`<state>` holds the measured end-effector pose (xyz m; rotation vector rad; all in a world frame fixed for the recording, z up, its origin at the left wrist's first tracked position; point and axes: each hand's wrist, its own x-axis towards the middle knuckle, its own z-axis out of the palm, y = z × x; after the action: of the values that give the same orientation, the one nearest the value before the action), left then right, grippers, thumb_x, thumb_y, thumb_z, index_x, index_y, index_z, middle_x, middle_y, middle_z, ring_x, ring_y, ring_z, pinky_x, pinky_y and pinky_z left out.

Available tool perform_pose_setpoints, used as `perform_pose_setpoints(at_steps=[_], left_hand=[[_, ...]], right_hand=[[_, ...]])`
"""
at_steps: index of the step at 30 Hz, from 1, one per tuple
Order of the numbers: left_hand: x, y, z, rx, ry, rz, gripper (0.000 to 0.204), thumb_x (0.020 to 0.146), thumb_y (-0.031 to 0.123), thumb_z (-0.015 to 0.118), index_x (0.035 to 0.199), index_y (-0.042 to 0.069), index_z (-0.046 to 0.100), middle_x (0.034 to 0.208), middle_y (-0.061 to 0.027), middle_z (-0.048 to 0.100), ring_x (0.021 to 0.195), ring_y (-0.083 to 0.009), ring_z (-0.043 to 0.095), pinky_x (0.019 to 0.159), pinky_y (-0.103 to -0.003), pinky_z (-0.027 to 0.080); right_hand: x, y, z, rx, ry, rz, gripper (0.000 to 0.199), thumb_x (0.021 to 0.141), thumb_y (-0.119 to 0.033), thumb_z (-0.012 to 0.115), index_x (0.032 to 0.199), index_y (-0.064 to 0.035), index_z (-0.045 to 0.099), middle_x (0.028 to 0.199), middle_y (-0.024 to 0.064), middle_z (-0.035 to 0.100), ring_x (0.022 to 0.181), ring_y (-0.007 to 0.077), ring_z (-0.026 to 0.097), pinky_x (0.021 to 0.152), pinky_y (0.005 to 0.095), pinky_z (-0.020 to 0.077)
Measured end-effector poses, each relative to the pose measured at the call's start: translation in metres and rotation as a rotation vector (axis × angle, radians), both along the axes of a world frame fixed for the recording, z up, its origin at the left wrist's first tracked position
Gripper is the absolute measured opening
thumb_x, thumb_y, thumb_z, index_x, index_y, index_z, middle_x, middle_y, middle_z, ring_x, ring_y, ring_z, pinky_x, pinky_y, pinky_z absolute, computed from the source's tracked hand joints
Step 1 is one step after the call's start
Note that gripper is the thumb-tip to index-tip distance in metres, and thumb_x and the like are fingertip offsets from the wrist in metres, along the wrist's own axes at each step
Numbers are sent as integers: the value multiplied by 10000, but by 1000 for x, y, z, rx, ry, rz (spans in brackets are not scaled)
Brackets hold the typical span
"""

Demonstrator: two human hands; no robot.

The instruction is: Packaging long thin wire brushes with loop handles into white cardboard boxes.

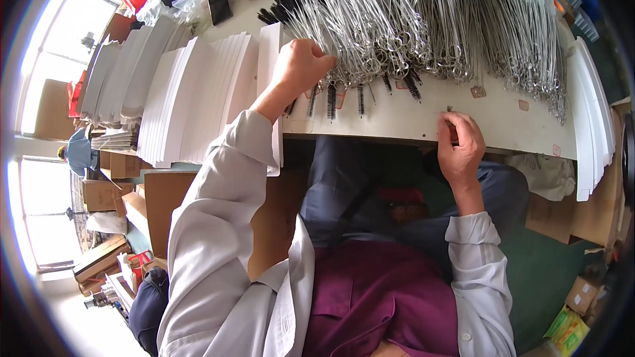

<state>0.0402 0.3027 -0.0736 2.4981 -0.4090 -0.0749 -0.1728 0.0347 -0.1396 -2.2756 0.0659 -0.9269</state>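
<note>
Here, left grip [301, 66] at wire brushes [397, 33]; right grip [461, 149] curled by table [506, 122].

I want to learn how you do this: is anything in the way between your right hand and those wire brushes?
Nothing visible blocks the way: between the right hand and the wire brushes lies just a strip of table.

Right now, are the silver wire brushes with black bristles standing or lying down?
Lying down: the brushes are heaped along the pale tabletop, metal ring ends mostly toward the near edge.
</note>
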Motion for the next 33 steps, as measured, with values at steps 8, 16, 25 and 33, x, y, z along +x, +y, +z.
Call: perform_pose_setpoints(at_steps=[8,16,25,33], left_hand=[[10,5,18,-255,356,69,248,810,194,715,773,-52,709,672,-138,694,523,-187,671,509,-342,601],[10,-9,20,-124,335,146,306,832,213,726,759,-82,692,663,-141,684,528,-201,678,470,-337,604],[12,14,25,-548,582,202,242,849,160,674,852,-83,664,759,-158,685,576,-211,678,532,-322,617],[15,21,21,-773,665,289,216,876,166,644,845,-48,636,817,-173,689,670,-235,697,625,-371,631]], right_hand=[[-1,1,0,22,12,-9,96,880,-25,712,975,-30,706,955,110,717,803,285,694,690,360,560],[-1,1,-2,7,2,-14,112,865,-11,710,976,-29,706,962,112,718,817,288,690,707,369,559],[0,3,0,15,-12,-7,127,860,2,707,984,-26,707,947,102,710,782,266,678,680,354,553],[-1,3,1,-6,3,-9,112,869,-13,703,980,-34,705,946,103,707,803,284,673,697,366,547]])
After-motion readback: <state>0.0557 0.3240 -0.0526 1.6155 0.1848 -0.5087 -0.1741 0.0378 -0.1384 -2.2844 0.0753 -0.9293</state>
